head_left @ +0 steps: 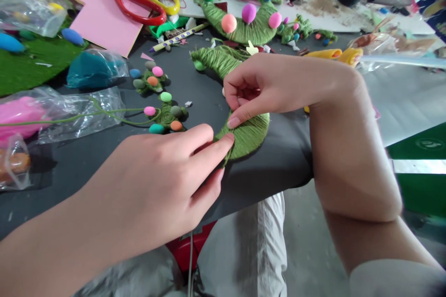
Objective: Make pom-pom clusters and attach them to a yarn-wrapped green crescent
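Observation:
A crescent wrapped in green yarn (249, 137) lies near the front edge of the dark table, its upper arm reaching back to a light green ball (199, 65). My left hand (163, 171) grips the lower end of this crescent, index fingertip pressed on top and the other fingers bent around its edge. Over the crescent's middle, my right hand (266, 86) is bent at the wrist with curled fingers. Its thumb tip touches the yarn beside my left index finger. Whatever may be pinched in the right fingers is hidden.
Behind lies another green crescent (256, 30) with coloured balls. Small yarn pieces with balls (170, 113) sit left, near plastic bags (83, 111) and a teal packet (94, 68). Scissors (137, 4) rest on pink sheets (104, 28), near a dotted pencil (179, 37). Yellow rolls (331, 54) lie right.

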The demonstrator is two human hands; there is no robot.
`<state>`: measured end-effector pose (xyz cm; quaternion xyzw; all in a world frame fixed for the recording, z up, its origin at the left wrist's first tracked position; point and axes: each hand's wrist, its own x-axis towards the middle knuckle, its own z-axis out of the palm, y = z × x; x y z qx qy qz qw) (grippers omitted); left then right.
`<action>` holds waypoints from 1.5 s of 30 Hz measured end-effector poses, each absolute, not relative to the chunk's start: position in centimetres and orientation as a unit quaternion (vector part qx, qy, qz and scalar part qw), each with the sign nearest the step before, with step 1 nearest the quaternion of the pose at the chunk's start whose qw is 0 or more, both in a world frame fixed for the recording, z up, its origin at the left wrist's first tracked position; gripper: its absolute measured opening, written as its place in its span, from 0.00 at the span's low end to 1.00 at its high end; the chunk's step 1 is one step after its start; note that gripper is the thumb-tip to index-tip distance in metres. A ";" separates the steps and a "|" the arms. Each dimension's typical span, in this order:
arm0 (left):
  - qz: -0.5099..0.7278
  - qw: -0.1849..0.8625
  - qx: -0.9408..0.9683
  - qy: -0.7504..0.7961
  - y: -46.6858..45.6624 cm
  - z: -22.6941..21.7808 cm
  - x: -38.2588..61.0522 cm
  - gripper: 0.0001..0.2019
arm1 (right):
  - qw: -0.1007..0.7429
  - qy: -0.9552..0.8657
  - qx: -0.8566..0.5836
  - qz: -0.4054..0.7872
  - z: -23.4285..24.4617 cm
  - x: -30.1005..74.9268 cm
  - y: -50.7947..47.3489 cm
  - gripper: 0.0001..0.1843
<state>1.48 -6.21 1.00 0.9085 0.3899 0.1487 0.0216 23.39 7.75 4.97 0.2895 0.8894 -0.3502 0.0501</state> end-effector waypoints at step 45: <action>0.141 0.026 0.908 0.395 -6.3 0.9 1.5 0.16 | 0.040 0.884 0.281 -0.373 4.9 23.6 8.1 0.09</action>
